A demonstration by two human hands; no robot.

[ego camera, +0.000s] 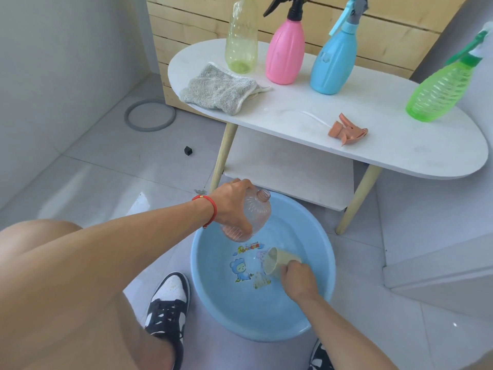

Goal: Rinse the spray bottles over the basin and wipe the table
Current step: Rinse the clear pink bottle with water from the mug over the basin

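Round light-blue plastic basin (213,311): cartoon decal on inner floor w/ blue bear fig; short line of red/yellow chars above it, too small & blurred under water to read. No other legible text, labels, brands or nos. on anything else in view.

Home: tiled floor (88,166), sneakers (168,303).
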